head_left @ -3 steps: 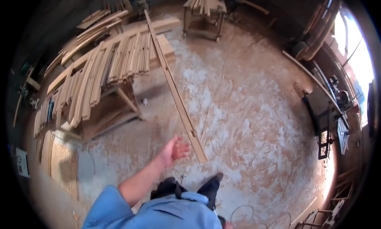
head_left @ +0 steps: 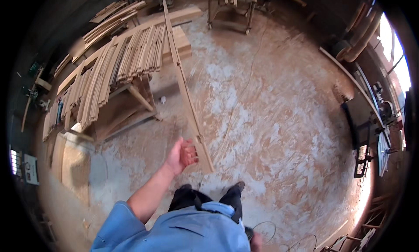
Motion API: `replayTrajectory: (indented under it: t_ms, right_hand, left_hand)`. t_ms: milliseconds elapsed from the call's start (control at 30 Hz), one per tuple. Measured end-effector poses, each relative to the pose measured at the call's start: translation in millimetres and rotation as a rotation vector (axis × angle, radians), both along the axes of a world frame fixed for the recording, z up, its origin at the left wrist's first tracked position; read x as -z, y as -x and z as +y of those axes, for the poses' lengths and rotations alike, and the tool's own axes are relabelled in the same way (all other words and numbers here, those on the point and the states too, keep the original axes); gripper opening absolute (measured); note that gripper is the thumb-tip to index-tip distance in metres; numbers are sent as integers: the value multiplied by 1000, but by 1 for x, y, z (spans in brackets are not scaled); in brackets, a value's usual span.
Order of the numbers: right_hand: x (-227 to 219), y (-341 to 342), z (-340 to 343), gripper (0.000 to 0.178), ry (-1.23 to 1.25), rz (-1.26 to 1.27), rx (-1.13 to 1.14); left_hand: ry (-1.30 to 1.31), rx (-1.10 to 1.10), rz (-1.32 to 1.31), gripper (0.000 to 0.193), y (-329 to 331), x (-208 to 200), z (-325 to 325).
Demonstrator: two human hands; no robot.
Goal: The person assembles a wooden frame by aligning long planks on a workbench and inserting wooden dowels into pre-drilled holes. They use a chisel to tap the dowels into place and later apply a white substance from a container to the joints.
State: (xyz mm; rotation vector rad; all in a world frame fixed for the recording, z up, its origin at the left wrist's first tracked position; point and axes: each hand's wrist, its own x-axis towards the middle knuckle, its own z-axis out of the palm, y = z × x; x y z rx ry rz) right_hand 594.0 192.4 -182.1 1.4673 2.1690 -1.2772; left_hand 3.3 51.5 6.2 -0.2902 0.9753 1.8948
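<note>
A long, narrow wooden board [head_left: 188, 102] with slots cut into it slants from the far workbench down toward me. My left hand [head_left: 181, 157] is beside the board's near end, at its left edge. Its fingers are slightly curled and spread, not wrapped around the wood; whether the fingertips touch the edge I cannot tell. Low in the view, near my right hip, only a blurred bit of my right hand [head_left: 256, 242] shows. Next to it is a small dark object [head_left: 249, 233]; the fingers are hidden, so a hold on it cannot be made out.
Many slotted wooden strips [head_left: 142, 51] lie in rows on a workbench [head_left: 124, 116] at the left. A wheeled table [head_left: 231, 14] bearing more strips stands far off. Machinery [head_left: 379, 116] lines the right wall. A thin cable [head_left: 275, 230] loops on the dusty floor [head_left: 279, 121].
The board's near end has shifted left in the view, and my left hand is now closer to its edge. More of my right hand shows. The whole view has moved slightly.
</note>
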Motion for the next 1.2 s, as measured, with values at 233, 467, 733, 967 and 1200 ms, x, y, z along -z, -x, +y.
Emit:
replayTrajectory:
  t_ms: [233, 467, 733, 967, 1200]
  right_hand:
    - [-37, 30, 252, 17, 541, 257, 987]
    - [-53, 140, 382, 17, 564, 293, 782]
    - [19, 224, 432, 29, 497, 125, 164]
    - [-51, 352, 457, 39, 569, 8, 139]
    - [-66, 434, 516, 34, 610, -98, 72]
  left_hand:
    - [162, -192, 38, 54, -14, -31, 38]
    - [270, -248, 62, 45, -1, -28, 57]
    - [150, -295, 57, 30, 1, -12, 75]
    - [295, -386, -17, 28, -6, -30, 80]
    - [1252, -144, 423, 43, -5, -69, 140]
